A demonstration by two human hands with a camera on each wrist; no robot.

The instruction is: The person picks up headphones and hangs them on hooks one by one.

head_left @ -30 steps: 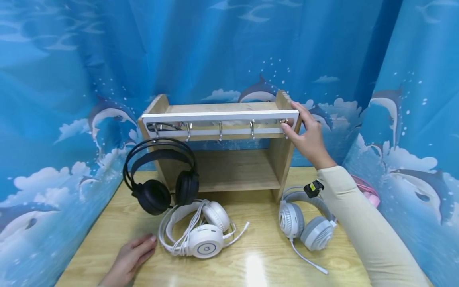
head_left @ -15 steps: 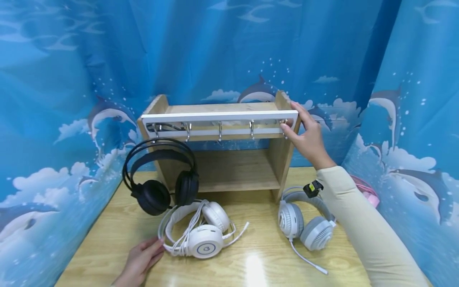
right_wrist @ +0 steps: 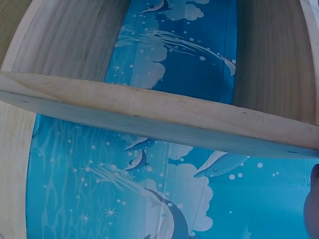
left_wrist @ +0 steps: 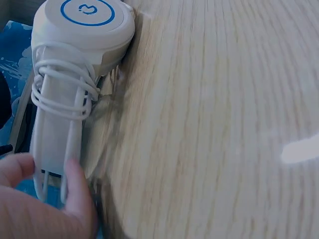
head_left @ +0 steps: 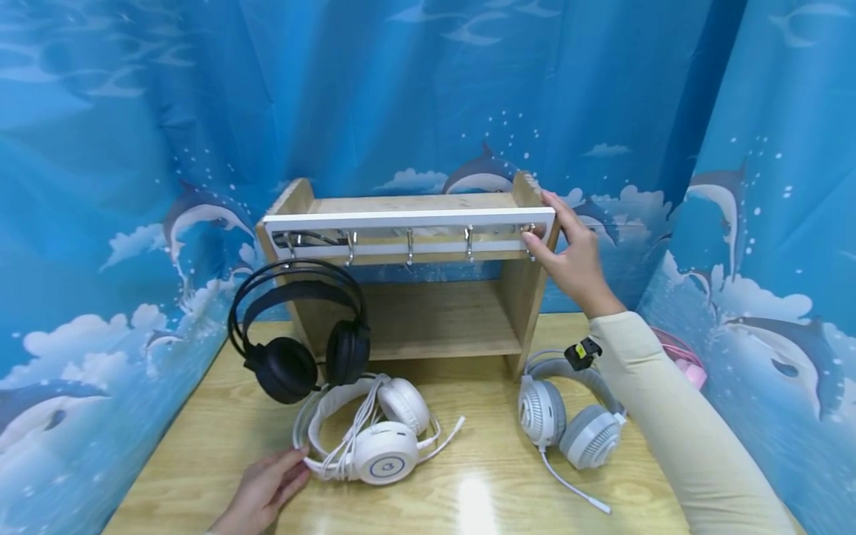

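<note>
1. Blue curtains (head_left: 428,89) printed with dolphins, clouds and bubbles enclose your workspace at the back and on both sides.
2. Your surface is one pale wood-grain table (head_left: 481,431), with a bright glare patch near its front.
3. One wooden rack (head_left: 435,319) stands at the back of it, and its single white rail (head_left: 401,219) carries five metal hooks (head_left: 410,247).
4. You have three headsets in plain sight, each showing two ear cups: black headphones (head_left: 348,353) hanging at the leftmost hook, a white headset (head_left: 386,455) lying on the table at front left, and a grey-and-white headset (head_left: 591,438) lying at front right with its microphone boom pointing forward.
5. Your left hand (head_left: 266,487) pinches the white headset's headband between thumb and fingers; white cable is wound round that band, near the ear cup with the blue ring.
6. Your right hand (head_left: 576,264) grips the rack's right end, thumb in front by the last hook, fingers along the side panel.
7. One pink object (head_left: 689,364) is partly hidden behind your right sleeve (head_left: 675,416), so I cannot tell what it is.
8. Your thumb partly covers the rightmost hook; the right wrist view crops nearly all of that hand, and your left forearm is cut off by the head view's bottom edge.
</note>
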